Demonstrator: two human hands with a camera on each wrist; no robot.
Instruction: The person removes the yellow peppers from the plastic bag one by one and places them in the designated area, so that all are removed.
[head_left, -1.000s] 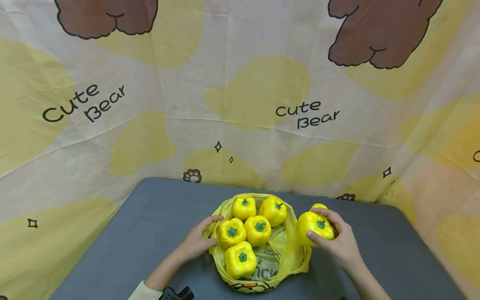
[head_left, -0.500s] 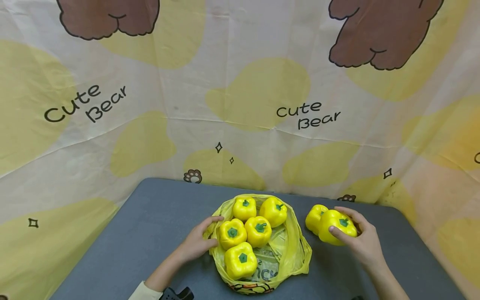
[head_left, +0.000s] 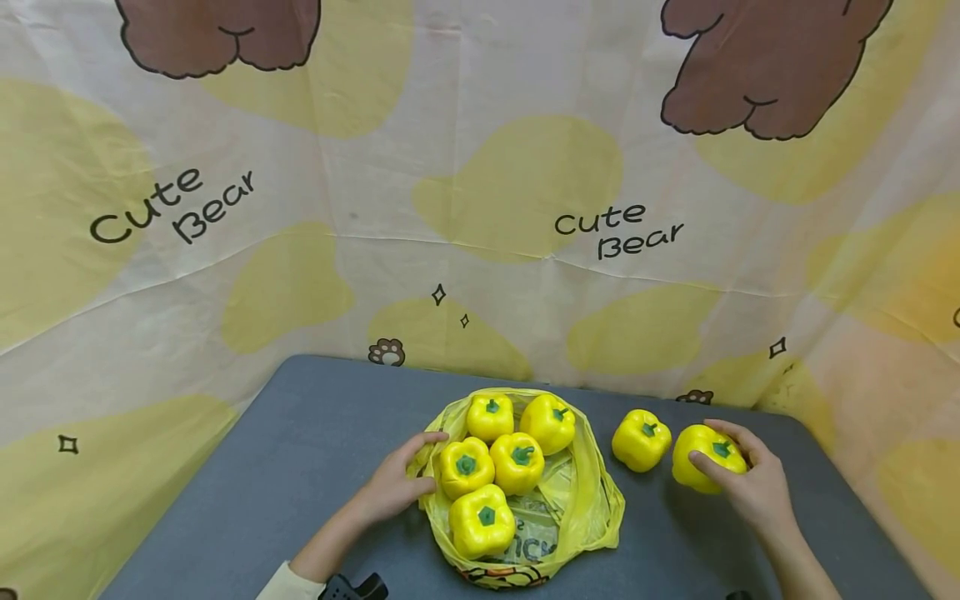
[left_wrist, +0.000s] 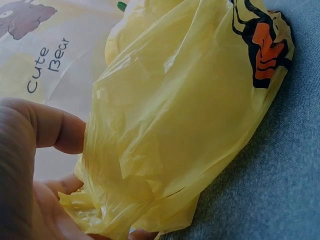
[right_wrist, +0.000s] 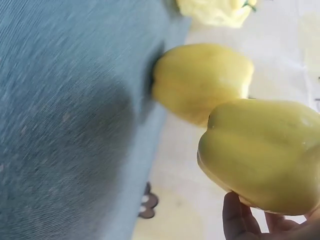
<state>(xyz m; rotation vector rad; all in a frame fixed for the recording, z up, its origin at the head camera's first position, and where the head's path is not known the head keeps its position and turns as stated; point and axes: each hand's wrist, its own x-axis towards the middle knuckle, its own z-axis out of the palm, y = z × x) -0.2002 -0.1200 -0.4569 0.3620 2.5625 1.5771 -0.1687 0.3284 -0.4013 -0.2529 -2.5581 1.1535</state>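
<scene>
My right hand [head_left: 757, 479] holds a yellow bell pepper [head_left: 701, 457] with a green stem, thumb on the near side and fingers on the far side. In the right wrist view the held pepper [right_wrist: 265, 155] appears raised off the table. Left of it, another yellow bell pepper [head_left: 642, 440] sits on the tabletop. A yellow plastic bag [head_left: 592, 500] lies with its mouth spread wide, several yellow bell peppers [head_left: 482, 521] inside. At its left rim, my left hand [head_left: 393, 475] grips the plastic; the left wrist view has gathered film [left_wrist: 100, 205] among the fingers.
The grey-blue table [head_left: 300, 433] extends around the bag. Behind it hangs a backdrop cloth [head_left: 487, 183] printed with bears and yellow patches. A dark strap [head_left: 356, 587] is on the left wrist.
My right hand has carried its pepper rightward, away from the bag and past the pepper lying on the table, which is now fully visible. The left hand has stayed at the bag's rim.
</scene>
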